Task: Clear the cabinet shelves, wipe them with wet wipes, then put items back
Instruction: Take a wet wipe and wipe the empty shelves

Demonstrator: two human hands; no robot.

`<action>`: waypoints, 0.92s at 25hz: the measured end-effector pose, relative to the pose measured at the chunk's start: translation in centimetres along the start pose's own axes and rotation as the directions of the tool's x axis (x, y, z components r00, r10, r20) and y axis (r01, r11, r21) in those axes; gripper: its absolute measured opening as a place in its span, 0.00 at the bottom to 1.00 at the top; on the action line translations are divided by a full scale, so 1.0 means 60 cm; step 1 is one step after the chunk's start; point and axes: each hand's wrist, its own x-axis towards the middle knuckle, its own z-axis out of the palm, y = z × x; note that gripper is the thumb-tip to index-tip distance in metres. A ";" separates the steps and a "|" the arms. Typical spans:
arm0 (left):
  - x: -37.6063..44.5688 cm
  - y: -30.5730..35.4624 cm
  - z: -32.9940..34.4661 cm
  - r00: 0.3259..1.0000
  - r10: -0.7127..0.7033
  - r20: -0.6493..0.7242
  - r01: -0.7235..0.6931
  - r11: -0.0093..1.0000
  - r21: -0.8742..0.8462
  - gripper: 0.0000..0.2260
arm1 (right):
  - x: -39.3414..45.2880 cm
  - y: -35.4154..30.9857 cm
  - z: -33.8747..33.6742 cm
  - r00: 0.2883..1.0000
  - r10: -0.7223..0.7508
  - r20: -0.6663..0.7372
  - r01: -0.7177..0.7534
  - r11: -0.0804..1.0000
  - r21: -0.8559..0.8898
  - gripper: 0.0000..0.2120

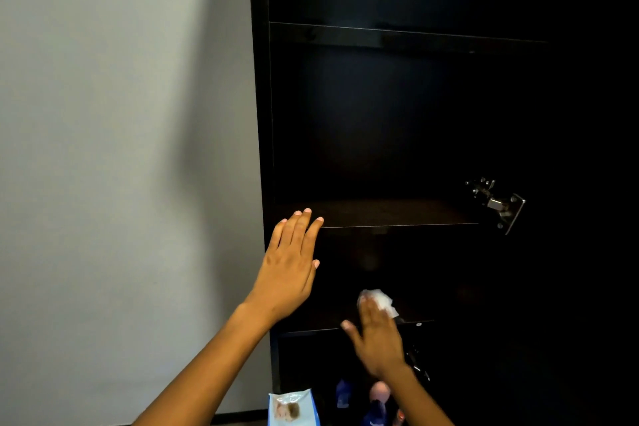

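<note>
A tall dark cabinet (262, 114) stands open with bare shelves. My left hand (288, 266) is flat with straight fingers, its fingertips resting at the front edge of the middle shelf (397, 213). On the lower shelf (420, 316), my right hand (375, 335), blurred, presses a white wet wipe (380, 299) flat under its fingers. A light blue wet wipe pack (292, 406) stands at the bottom edge of the view.
A pale grey wall (121, 149) fills the left half. Metal door hinges (496, 204) stick out on the cabinet's right side. Blue bottles and a pink-capped one (377, 401) stand low beside the wipe pack.
</note>
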 end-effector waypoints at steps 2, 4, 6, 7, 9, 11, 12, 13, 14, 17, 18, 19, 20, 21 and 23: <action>0.001 0.000 0.000 1.000 0.009 -0.004 -0.009 1.000 0.008 0.28 | -0.013 -0.021 0.021 0.998 -0.044 0.038 0.045 0.999 -0.010 0.37; 0.001 -0.002 -0.002 1.000 0.018 -0.002 -0.018 1.000 0.005 0.28 | -0.022 0.000 0.004 0.994 -0.057 0.090 0.054 0.998 0.039 0.36; 0.000 -0.002 -0.003 1.000 0.015 -0.001 -0.015 1.000 -0.002 0.27 | -0.025 0.052 -0.019 0.999 -0.038 0.000 0.038 0.997 0.074 0.44; 0.000 -0.002 -0.003 1.000 0.011 0.000 -0.011 1.000 -0.006 0.27 | -0.028 0.075 -0.023 0.997 -0.011 -0.073 0.016 0.997 0.071 0.48; 0.001 0.000 0.000 1.000 0.004 0.000 -0.004 1.000 -0.010 0.27 | -0.035 0.086 -0.013 0.988 0.071 -0.137 -0.062 0.995 0.073 0.51; 0.002 0.000 0.002 1.000 0.000 -0.011 0.000 1.000 -0.006 0.27 | -0.035 0.052 0.001 0.997 0.051 -0.062 -0.045 0.994 0.096 0.45; 0.001 -0.001 0.002 1.000 0.002 -0.013 -0.002 1.000 -0.005 0.27 | -0.028 0.035 0.012 0.999 -0.002 -0.037 0.005 0.996 0.087 0.42; 0.001 -0.001 0.002 1.000 0.006 -0.015 -0.006 1.000 -0.007 0.27 | -0.019 0.025 0.017 0.996 -0.083 -0.028 0.084 0.995 0.054 0.42; 0.001 -0.001 0.001 1.000 0.010 -0.017 -0.010 1.000 -0.011 0.27 | -0.006 0.025 0.011 0.987 -0.158 -0.004 0.158 0.986 0.045 0.44; 0.001 -0.003 -0.002 1.000 0.020 -0.015 -0.021 1.000 -0.020 0.28 | 0.025 0.074 -0.038 0.990 -0.144 0.003 0.144 0.986 0.084 0.52; 0.001 -0.003 -0.002 1.000 0.020 -0.016 -0.021 1.000 -0.022 0.28 | 0.028 0.096 -0.046 0.997 -0.079 -0.020 0.080 0.993 0.084 0.55; 0.001 -0.003 -0.001 1.000 0.018 -0.016 -0.019 1.000 -0.022 0.28 | 0.026 0.107 -0.047 0.999 -0.007 -0.048 0.011 0.997 0.080 0.58; 0.001 -0.002 -0.001 1.000 0.017 -0.018 -0.017 1.000 -0.021 0.28 | 0.020 0.103 -0.045 0.995 0.058 -0.078 -0.051 0.995 0.083 0.59; 0.001 -0.002 0.001 1.000 0.017 -0.022 -0.018 1.000 -0.021 0.28 | 0.016 0.091 -0.031 0.990 0.092 -0.103 -0.082 0.992 0.100 0.58; 0.001 -0.002 0.003 0.999 0.013 -0.034 -0.014 1.000 -0.016 0.28 | 0.009 0.047 -0.002 0.996 0.059 -0.066 -0.049 0.989 0.137 0.53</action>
